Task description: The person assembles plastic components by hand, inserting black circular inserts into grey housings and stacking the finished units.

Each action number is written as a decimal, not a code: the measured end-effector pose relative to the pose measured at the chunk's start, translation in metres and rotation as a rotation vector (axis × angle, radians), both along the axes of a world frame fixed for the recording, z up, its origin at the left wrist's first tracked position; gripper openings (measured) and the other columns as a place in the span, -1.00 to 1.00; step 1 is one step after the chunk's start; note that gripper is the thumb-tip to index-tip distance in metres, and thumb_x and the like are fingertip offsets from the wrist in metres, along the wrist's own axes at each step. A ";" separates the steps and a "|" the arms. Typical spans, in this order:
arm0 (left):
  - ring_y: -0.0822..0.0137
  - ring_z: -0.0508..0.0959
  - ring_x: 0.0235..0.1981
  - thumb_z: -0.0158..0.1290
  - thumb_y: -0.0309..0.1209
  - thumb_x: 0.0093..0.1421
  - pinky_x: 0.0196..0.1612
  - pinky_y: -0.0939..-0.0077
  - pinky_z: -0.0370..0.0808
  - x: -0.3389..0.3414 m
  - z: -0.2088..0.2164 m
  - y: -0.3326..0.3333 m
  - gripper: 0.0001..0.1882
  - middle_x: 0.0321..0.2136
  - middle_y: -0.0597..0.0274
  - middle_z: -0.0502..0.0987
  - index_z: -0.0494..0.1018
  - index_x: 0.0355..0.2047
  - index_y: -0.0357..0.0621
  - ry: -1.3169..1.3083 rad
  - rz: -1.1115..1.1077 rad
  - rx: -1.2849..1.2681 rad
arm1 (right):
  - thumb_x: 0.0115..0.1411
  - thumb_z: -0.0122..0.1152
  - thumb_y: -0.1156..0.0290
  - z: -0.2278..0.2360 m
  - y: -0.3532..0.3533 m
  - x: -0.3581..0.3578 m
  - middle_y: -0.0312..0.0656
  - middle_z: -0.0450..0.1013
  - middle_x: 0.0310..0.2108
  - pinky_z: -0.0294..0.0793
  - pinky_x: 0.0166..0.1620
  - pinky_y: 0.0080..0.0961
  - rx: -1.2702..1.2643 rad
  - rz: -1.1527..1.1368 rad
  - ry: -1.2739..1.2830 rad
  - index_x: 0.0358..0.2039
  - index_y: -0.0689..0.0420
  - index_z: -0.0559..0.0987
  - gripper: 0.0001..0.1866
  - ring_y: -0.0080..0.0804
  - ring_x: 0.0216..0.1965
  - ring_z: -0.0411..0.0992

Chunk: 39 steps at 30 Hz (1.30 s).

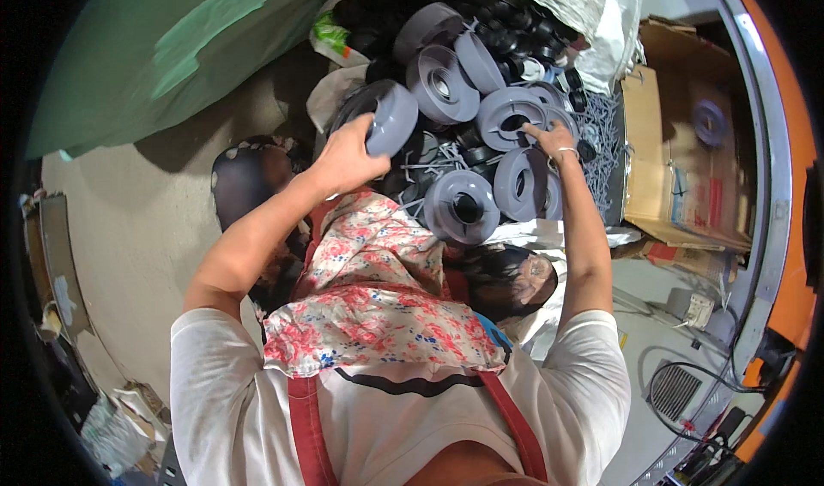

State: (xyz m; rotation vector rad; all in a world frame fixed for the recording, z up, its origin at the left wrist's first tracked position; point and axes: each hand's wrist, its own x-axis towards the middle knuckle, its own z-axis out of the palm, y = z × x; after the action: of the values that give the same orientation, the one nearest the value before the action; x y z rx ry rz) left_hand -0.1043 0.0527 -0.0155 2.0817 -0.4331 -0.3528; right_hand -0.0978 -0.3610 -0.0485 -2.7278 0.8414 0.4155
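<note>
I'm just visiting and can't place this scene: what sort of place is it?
Likely a small factory or workshop, judging by the many similar grey round plastic parts, the heap of black pieces beyond them and the open cardboard box on the right.

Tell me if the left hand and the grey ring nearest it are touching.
Touching. The head view shows the left hand against the near edge of the grey ring, no gap between.
</note>
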 end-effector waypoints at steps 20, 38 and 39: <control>0.51 0.46 -0.44 0.20 -0.18 -0.04 -0.33 0.63 0.35 0.094 0.020 0.042 -0.64 -0.46 0.32 0.52 0.51 -0.34 -0.21 0.368 0.529 -0.608 | 0.04 -0.10 -0.22 0.011 0.253 0.130 -0.21 0.41 -0.08 -0.26 0.16 0.13 -0.652 1.139 -0.075 -0.07 -0.02 0.48 -0.38 -0.21 0.08 0.20; 0.30 0.48 -0.42 0.26 -0.11 -0.19 -0.36 0.44 0.41 0.079 -0.008 0.009 -0.37 -0.42 0.05 0.48 0.35 -0.28 -0.41 0.474 0.739 -0.519 | -0.19 0.30 -0.01 -0.033 0.240 0.131 0.13 0.25 0.04 0.22 0.12 -0.26 0.069 0.509 -0.017 0.15 0.18 0.12 -0.05 0.02 0.11 0.18; 0.35 0.47 -0.45 0.25 -0.15 -0.16 -0.39 0.45 0.40 0.081 -0.020 0.011 -0.45 -0.45 0.10 0.48 0.37 -0.33 -0.38 0.474 0.725 -0.535 | -0.20 0.31 0.00 -0.037 0.240 0.133 0.13 0.28 0.01 0.25 0.10 -0.26 0.026 0.548 -0.038 0.11 0.21 0.19 -0.08 0.03 0.08 0.22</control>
State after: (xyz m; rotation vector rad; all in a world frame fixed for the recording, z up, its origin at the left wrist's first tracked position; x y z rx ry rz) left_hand -0.0237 0.0633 -0.0355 1.4369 0.4670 -0.2418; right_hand 0.0348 -0.1206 -0.0856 -2.8993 0.0600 0.4670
